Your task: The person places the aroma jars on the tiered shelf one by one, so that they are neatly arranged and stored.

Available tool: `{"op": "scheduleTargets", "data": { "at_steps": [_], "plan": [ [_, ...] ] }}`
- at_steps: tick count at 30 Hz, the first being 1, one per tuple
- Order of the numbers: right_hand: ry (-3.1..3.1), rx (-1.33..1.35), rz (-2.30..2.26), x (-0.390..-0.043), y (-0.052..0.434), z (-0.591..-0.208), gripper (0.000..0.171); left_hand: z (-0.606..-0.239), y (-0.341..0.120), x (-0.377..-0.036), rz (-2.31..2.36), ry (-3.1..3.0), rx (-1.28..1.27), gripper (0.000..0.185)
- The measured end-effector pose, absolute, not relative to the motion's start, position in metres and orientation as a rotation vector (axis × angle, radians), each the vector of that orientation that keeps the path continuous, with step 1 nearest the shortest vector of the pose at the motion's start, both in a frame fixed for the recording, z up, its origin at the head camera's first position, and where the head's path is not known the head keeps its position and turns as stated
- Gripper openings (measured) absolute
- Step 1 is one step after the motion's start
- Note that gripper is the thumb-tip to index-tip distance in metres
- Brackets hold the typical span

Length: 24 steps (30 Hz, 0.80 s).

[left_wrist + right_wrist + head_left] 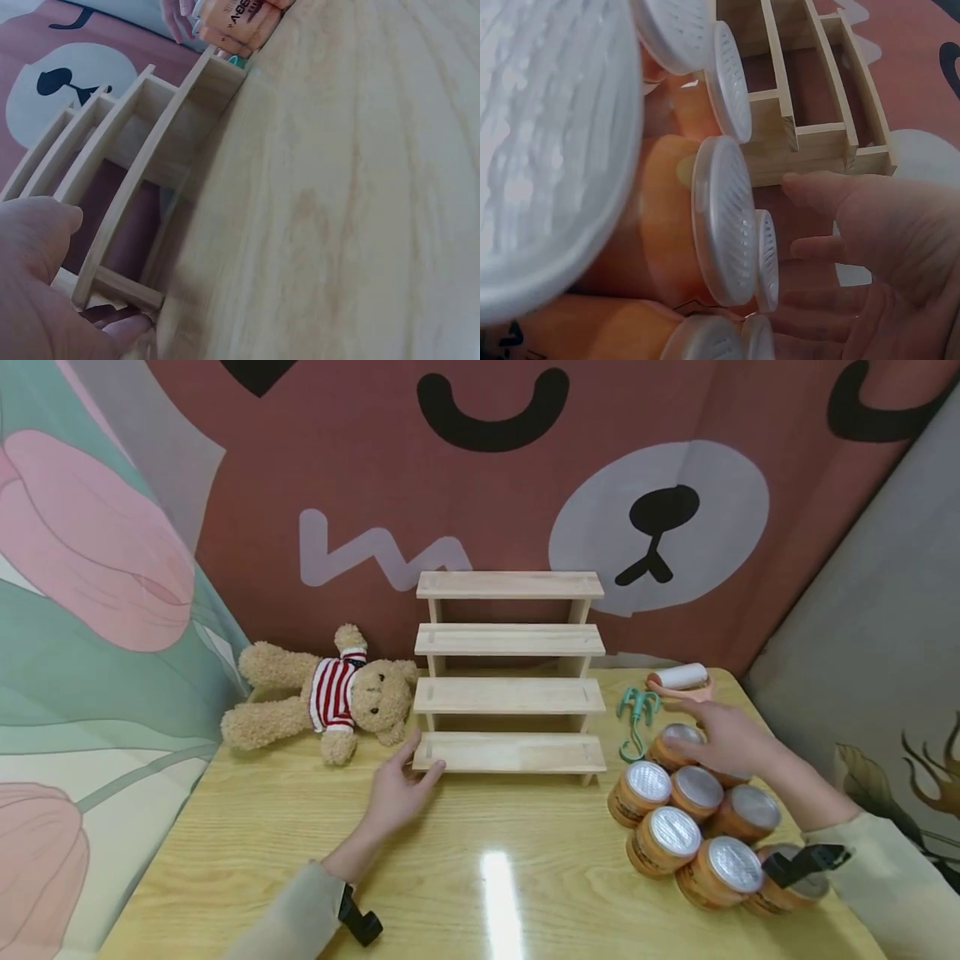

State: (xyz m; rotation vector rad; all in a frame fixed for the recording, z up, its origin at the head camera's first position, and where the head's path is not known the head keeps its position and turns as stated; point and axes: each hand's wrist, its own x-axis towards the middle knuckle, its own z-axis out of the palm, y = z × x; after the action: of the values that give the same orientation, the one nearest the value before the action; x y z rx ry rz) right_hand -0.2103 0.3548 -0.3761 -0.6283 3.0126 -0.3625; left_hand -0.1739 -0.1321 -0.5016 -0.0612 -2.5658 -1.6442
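A stepped wooden shelf (510, 693) with bare steps stands at the middle of the table. My left hand (401, 789) lies on the table at the shelf's front left corner, thumb and fingertips touching the end of the lowest step (150, 150); the hand (37, 300) looks relaxed. To the right of the shelf is a cluster of several orange jars (675, 831) with silver lids. My right hand (723, 739) hovers over the farthest jar (675, 739) with its fingers spread and straight (855, 262), close to the lids (720, 217). I cannot tell whether it touches.
A teddy bear (322, 693) in a striped jumper lies left of the shelf. A green hook (636, 710) and a lint roller (678, 678) lie behind the jars. The wooden table (300, 860) is walled by printed cloth on three sides.
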Motion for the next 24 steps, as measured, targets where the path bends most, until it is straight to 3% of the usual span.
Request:
{"op": "scheduleTargets", "data": {
  "at_steps": [8, 24],
  "plan": [
    [2.988, -0.653, -0.322, -0.214, 0.356, -0.385, 0.051, -0.508, -0.131, -0.175, -1.643, -2.512, -0.066, 0.068],
    [2.962, -0.562, -0.324, -0.224, 0.348, -0.364, 0.058, -0.508, -0.132, -0.178, -1.628, -2.504, -0.026, 0.062]
  ]
}}
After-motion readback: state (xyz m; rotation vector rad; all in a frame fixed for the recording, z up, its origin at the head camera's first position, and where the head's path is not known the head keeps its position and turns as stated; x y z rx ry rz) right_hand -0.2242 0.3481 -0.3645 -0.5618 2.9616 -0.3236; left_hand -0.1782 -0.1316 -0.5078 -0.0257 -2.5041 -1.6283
